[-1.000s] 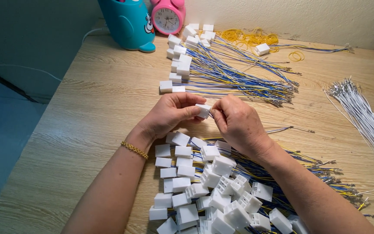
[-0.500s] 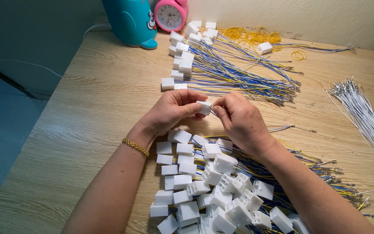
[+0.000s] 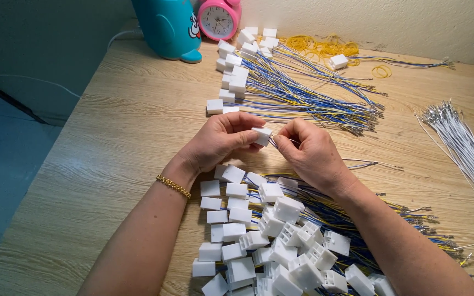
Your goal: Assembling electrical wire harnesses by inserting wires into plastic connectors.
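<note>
The left hand (image 3: 220, 140) pinched a small white plastic connector housing (image 3: 262, 135) between thumb and fingers, holding it above the wooden desk (image 3: 111, 142) just ahead of the near pile, while the right hand (image 3: 311, 153) was closed on a thin wire (image 3: 276, 143) whose end met the back of that housing; whether the wire was fully seated could not be told. As for progress, a judgement only: a large near heap of white housings with blue and yellow wires (image 3: 281, 241) lay under the wrists, and a second far bundle of wired housings (image 3: 297, 87) fanned out toward the wall, so a good share of pieces looked assembled. A sheaf of loose white wires with metal terminals (image 3: 462, 148) lay at the right edge of the desk, well apart from both hands, which suggested that plenty remained. No packages, boxes or signs were visible. The only marked things were a round pink alarm clock (image 3: 219, 18) with a white dial, standing against the wall at the far edge, and beside it a teal cartoon-shaped plastic figure (image 3: 165, 27) with a small face decoration. Yellow rubber bands (image 3: 325, 46) lay scattered near the wall, beyond the far bundle.
</note>
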